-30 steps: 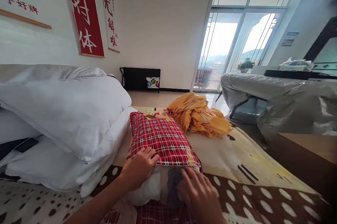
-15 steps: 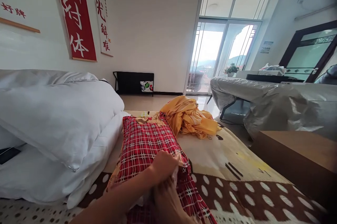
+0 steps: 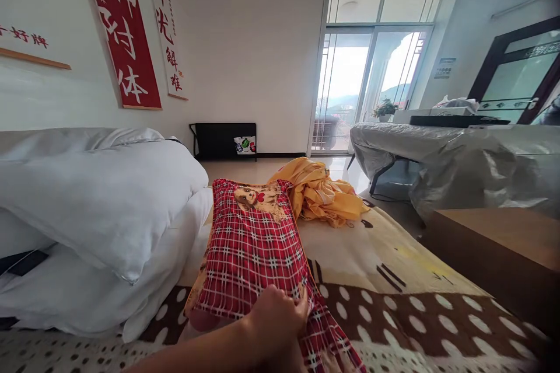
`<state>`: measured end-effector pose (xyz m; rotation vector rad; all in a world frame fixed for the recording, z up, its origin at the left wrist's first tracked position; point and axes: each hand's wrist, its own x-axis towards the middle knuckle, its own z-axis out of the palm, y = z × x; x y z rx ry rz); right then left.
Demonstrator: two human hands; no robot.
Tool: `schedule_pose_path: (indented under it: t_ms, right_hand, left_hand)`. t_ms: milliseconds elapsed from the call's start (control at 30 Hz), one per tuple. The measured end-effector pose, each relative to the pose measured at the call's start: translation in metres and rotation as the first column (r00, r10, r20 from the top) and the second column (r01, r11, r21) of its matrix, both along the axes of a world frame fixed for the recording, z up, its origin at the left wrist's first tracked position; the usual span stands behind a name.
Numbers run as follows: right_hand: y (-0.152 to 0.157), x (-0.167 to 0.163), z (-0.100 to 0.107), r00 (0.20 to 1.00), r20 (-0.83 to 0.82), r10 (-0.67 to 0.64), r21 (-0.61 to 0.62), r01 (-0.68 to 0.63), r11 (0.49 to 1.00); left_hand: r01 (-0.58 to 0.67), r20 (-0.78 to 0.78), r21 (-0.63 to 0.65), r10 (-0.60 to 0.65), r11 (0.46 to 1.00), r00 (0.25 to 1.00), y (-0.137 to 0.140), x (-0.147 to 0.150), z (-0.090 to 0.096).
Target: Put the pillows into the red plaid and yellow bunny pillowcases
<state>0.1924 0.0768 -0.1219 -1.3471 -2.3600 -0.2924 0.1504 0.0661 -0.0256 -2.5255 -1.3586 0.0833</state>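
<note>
A red plaid pillowcase (image 3: 258,250) with a dog picture on its far end lies lengthwise in front of me and looks filled out. My left hand (image 3: 280,312) reaches in from the lower left and grips the right edge of the pillowcase near its close end. Below it my right hand shows only a bit of wrist (image 3: 291,358); its fingers are hidden behind the left hand and the cloth. A pale, pinkish bulge (image 3: 203,320) shows at the near left edge of the pillowcase. Loose plaid cloth trails toward me on the right.
Crumpled yellow cloth (image 3: 321,192) lies beyond the pillowcase on the patterned blanket (image 3: 350,256). White bedding (image 3: 96,198) is piled at the left. A brown box (image 3: 499,244) stands at the right, near a plastic-covered table (image 3: 459,145).
The pillowcase's far end has flattened and stretched out, showing more of the dog picture. My hands have shifted down toward me, and the right one is now mostly hidden.
</note>
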Motion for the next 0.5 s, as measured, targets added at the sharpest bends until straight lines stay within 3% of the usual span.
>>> schedule_pose_path:
  t_ms: [167, 300, 367, 467, 500]
  right_hand:
    - [-0.008, 0.046, 0.002, 0.940, 0.340, 0.030, 0.008, -0.035, 0.999]
    - [-0.020, 0.058, -0.002, 0.948, 0.317, 0.035, 0.169, -0.093, 0.981]
    - [-0.025, 0.047, -0.002, 0.963, 0.213, 0.164, 0.330, -0.229, 0.916]
    - [-0.026, 0.017, 0.003, 0.872, 0.109, 0.477, 0.541, -0.454, 0.708]
    - [-0.024, 0.007, 0.005, 0.837, 0.096, 0.539, 0.556, -0.494, 0.669]
  left_hand:
    - [-0.090, 0.016, -0.003, 0.090, 0.996, 0.996, 0.012, -0.038, 0.016]
    - [-0.279, 0.189, 0.050, 0.265, 0.959, 0.946, -0.002, -0.083, 0.021]
    - [-0.396, 0.280, 0.055, 0.366, 0.917, 0.888, -0.012, -0.109, 0.017]
    - [-0.527, 0.318, 0.038, 0.490, 0.849, 0.812, -0.022, -0.151, 0.004]
    - [-0.572, 0.300, 0.011, 0.543, 0.820, 0.784, -0.024, -0.163, -0.001]
